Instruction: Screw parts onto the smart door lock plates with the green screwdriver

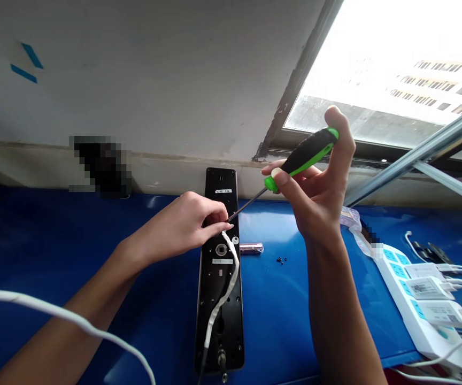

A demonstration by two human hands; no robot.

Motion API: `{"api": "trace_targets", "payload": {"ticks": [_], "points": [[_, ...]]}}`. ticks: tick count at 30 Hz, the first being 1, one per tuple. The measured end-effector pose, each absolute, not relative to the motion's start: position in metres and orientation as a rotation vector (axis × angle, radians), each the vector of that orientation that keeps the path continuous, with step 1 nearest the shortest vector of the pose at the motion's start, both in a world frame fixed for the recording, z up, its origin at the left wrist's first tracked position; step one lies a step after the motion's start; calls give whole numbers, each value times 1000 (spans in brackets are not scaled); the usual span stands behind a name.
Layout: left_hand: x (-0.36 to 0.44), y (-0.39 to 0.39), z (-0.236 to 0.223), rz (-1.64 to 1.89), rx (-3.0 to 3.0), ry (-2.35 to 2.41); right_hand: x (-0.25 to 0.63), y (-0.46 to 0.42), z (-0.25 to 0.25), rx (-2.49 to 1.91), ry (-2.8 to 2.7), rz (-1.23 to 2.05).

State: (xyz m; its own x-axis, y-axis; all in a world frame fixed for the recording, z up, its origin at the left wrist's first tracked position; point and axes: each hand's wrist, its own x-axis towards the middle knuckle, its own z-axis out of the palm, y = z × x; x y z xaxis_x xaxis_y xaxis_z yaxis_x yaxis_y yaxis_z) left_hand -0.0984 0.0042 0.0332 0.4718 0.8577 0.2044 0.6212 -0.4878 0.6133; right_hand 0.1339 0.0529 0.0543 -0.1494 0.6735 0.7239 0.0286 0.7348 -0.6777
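The left hand's fingers (215,229) lie together, curved over the upper part of the black lock plate (220,321); whether they grip its edge cannot be told; the right hand's fingers (307,174) are clamped around the green-and-black handle of the screwdriver (305,158), with the right thumb (281,179) pressing near the handle's green collar; the right hand (315,192) tilts the tool so that its butt points up and right, toward the window, and its thin shaft (247,205) slopes down and left, ending just beside the left fingertips, above the plate; the left hand (178,227) sits to the left of that tip; the plate lies flat on the blue table (50,235), in the middle of the view, its long axis running almost straight from the person toward the wall, with its far end close to the wall; a white ribbon cable (231,270) runs along the plate, past a round fitting (221,249); just right of the plate lie a metal cylinder (251,248) and, farther right, a few small black screws (281,260); a white power strip (411,299) with plugged-in chargers (427,289) stands at the right, beyond the right forearm; a white cable (62,313) crosses above the left forearm.
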Motion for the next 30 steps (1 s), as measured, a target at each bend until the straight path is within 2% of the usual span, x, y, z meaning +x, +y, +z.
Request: {"api": "trace_targets", "payload": {"ticks": [11, 20, 30], "points": [[-99, -3, 46, 843, 2260, 1230, 137, 40, 65, -527, -1611, 291], [-107, 10, 35, 832, 2366, 1370, 147, 54, 60, -453, -1761, 83], [-110, 16, 24, 728, 2370, 1390, 132, 56, 46, -421, -1868, 132]]}}
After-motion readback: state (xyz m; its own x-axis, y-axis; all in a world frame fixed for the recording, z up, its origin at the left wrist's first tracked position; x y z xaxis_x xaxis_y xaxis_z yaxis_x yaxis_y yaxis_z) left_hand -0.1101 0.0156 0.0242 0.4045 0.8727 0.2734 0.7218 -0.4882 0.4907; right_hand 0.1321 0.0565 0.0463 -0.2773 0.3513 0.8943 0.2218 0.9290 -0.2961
